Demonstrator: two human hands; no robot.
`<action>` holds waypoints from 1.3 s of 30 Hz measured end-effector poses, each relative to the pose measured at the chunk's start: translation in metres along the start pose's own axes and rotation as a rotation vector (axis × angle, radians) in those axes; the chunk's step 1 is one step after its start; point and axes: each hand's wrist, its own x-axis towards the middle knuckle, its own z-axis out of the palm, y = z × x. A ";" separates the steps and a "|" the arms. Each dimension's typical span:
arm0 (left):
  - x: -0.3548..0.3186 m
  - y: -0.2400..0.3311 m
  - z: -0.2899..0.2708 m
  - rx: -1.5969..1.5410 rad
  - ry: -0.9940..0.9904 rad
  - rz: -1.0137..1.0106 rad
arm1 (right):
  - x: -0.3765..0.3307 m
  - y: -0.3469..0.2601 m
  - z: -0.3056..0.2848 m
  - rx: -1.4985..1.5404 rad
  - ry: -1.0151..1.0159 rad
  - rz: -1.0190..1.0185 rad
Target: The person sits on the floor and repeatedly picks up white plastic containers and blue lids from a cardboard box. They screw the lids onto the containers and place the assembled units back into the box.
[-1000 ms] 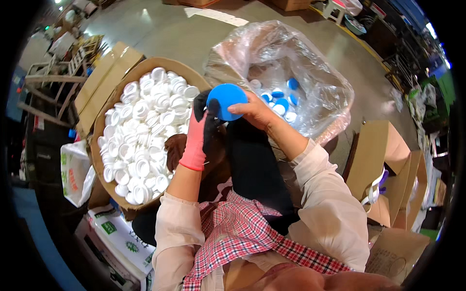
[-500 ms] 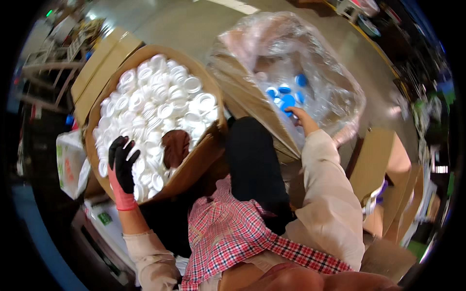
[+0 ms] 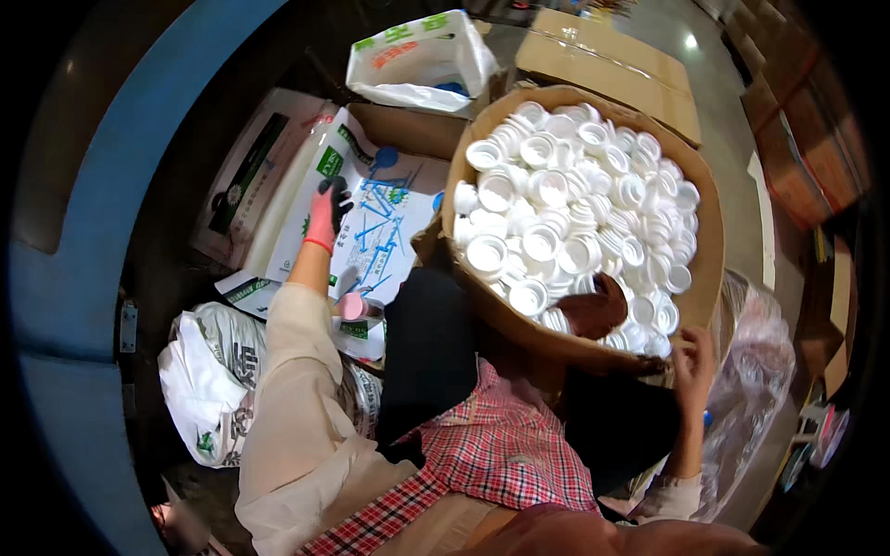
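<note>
My left hand (image 3: 327,213), in a black and pink glove, is held over a box lined with printed white sheeting (image 3: 357,255). Its fingers are slightly bent and apart, with nothing visible in them. Thin blue plastic sticks (image 3: 375,222) and a blue round piece (image 3: 384,158) lie on the sheeting beside it. My bare right hand (image 3: 693,366) is at the near right rim of a cardboard box (image 3: 709,250) heaped with white plastic caps (image 3: 575,208). Its fingers are loosely curled, and I see nothing in them. A dark brown glove-like piece (image 3: 596,309) lies on the caps.
A white plastic bag (image 3: 417,65) stands beyond the lined box. A closed carton (image 3: 612,65) is behind the caps. Clear plastic sheeting (image 3: 751,389) is at the right, and another white bag (image 3: 209,385) at the left. A pink round object (image 3: 352,306) sits near my left forearm.
The view has swung to the left. My left hand has moved from beside the caps to over the lined box. My right hand has left the blue caps in the plastic-lined box.
</note>
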 end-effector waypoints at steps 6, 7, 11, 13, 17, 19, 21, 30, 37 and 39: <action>0.097 -0.132 -0.023 0.585 0.007 -0.029 | 0.039 -0.033 0.142 -0.200 -0.087 -0.204; 0.113 -0.158 -0.033 0.772 0.034 0.132 | 0.043 -0.028 0.157 -0.206 -0.051 -0.187; 0.149 -0.199 0.031 0.991 -0.226 0.203 | 0.046 -0.029 0.171 -0.275 -0.039 -0.048; 0.155 -0.206 0.075 1.096 -0.410 0.164 | 0.049 -0.032 0.171 -0.309 -0.094 0.010; 0.151 -0.233 0.163 1.450 -0.565 0.380 | 0.055 -0.038 0.177 -0.356 -0.107 0.087; 0.160 -0.286 0.166 1.579 -0.480 0.448 | 0.064 -0.039 0.180 -0.346 -0.134 0.089; 0.177 -0.297 0.171 1.462 -0.575 0.208 | 0.065 -0.037 0.180 -0.395 -0.136 0.103; 0.391 -0.242 0.052 1.434 -0.024 0.192 | 0.074 -0.033 0.186 -0.448 -0.145 0.154; 0.379 -0.269 0.067 1.248 0.131 0.026 | 0.067 -0.036 0.182 -0.506 -0.151 0.201; 0.357 -0.257 0.052 0.897 0.309 0.121 | 0.075 -0.035 0.187 -0.513 -0.133 0.168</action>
